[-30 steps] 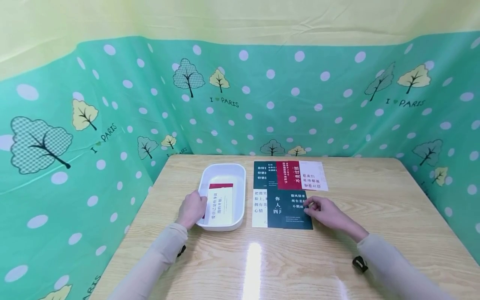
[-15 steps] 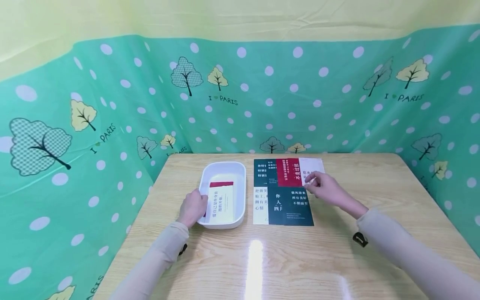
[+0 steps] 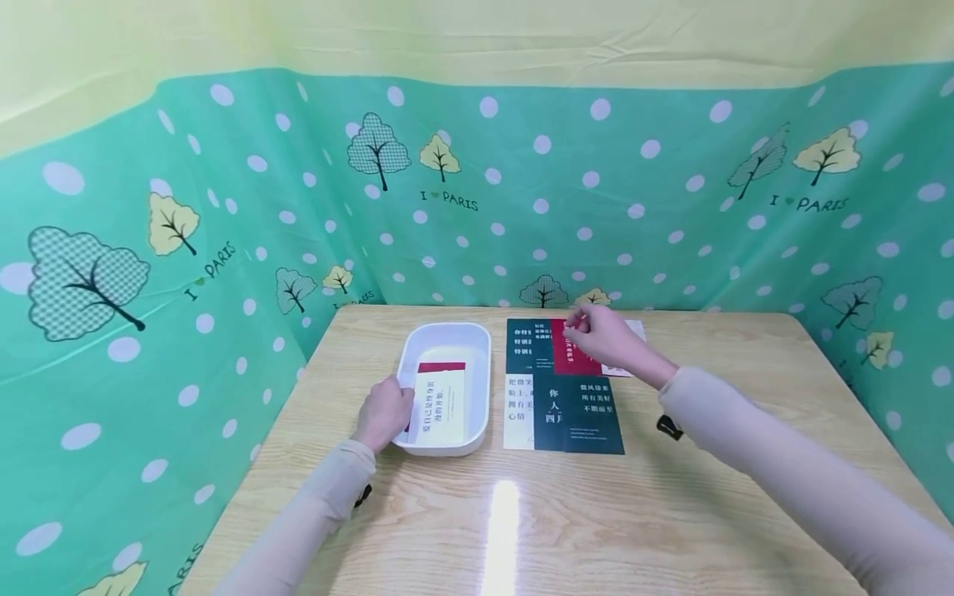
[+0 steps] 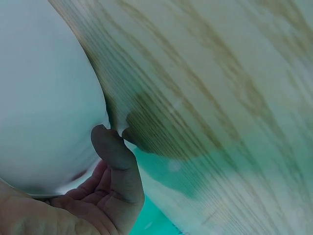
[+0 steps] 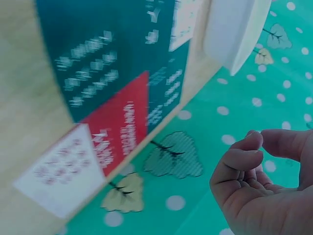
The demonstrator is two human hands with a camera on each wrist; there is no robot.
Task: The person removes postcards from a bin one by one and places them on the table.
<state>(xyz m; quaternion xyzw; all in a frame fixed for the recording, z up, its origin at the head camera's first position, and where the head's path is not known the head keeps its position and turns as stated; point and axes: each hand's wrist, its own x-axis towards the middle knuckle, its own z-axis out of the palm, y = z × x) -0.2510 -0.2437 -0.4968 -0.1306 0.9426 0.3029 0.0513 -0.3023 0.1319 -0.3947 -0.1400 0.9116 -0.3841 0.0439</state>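
My left hand (image 3: 384,411) grips the left wall of a white plastic tray (image 3: 483,348). In the left wrist view the thumb of that hand (image 4: 115,181) lies along the tray's smooth wall (image 4: 44,98). Inside the tray are a cream printed card (image 3: 447,406) and a red card (image 3: 441,367) partly under it. Over the rows of cards is my right hand (image 3: 599,335), fingers loosely curled, with nothing seen between thumb and forefinger. Below it lie red cards (image 3: 572,358), partly covered by the hand. Left of them are dark green cards (image 3: 529,360).
A white card (image 3: 636,329) shows behind the right hand. The front row has white cards (image 3: 517,426) and dark green cards (image 3: 596,430), overlapping. The wooden table (image 3: 417,530) ends at a green dotted curtain (image 3: 462,165).
My right hand has moved from the front dark green card, back past the white card and leftward over the red cards. The left hand stays on the tray. The cards look unmoved.
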